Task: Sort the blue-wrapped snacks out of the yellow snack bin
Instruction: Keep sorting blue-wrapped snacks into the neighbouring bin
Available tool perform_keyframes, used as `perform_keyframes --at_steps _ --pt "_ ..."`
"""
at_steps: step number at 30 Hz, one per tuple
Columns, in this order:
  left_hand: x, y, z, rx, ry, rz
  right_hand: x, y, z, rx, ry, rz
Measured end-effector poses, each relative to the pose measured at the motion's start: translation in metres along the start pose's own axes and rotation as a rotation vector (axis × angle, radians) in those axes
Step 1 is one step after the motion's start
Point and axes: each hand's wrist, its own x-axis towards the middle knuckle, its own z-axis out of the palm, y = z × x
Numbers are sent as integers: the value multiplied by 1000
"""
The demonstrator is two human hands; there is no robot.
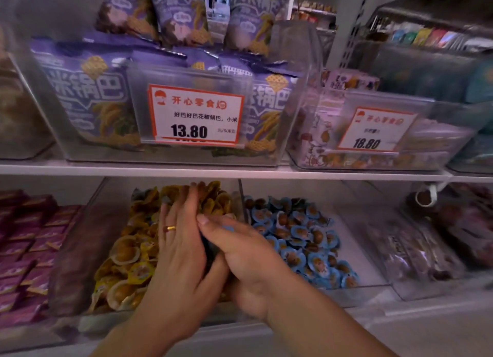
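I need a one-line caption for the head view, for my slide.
Both hands, left hand and right hand, reach into the yellow snack bin beside the blue snack bin on a shop shelf.

My left hand [178, 246] lies flat on the yellow snacks [125, 252] in their clear bin [106, 193]. My right hand [241, 260] curls round something dark and blue beside it. Blue-wrapped snacks [298, 239] fill the neighbouring bin.
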Motion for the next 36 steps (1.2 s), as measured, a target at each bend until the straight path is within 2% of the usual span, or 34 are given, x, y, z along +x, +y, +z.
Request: perform_keyframes --at_steps 3,5,7,10,14,17,20,21,23,25,26,29,31,36 --pt "-4 -1 -4 -62 -104 40 -1 -6 -13 16 40 -80" --pt "-5 -2 -4 -86 -136 103 1 -19 -28 50 141 -136" --pt "-3 -6 -6 -82 -117 106 10 -36 -53 113 275 -186" --pt "1 -20 -14 -18 -54 38 30 -58 -93 112 381 -193" --pt "2 -38 -31 100 49 26 59 -68 -138 -182 632 -177" --pt "3 -55 -55 213 191 38 68 -68 -151 -357 694 -248" --pt "-1 -77 -83 309 321 -36 63 -55 -131 -933 703 -408" --pt "-4 -84 -91 320 333 -91 59 -47 -117 -1050 683 -512" --pt "-9 -96 -101 254 312 -217 45 -27 -79 -1100 560 -752" --pt "-14 -105 -107 73 280 -332 35 -4 -33 -1204 291 -927" --pt "-15 -109 -109 -2 260 -384 32 5 -11 -1281 123 -940" --pt "-18 -119 -117 -87 218 -405 51 42 46 -1537 -287 -730" --pt "-21 -118 -122 -121 199 -402 77 61 72 -1709 -453 -628" --pt "-23 -122 -126 -154 184 -410 126 77 72 -2046 -489 -402"
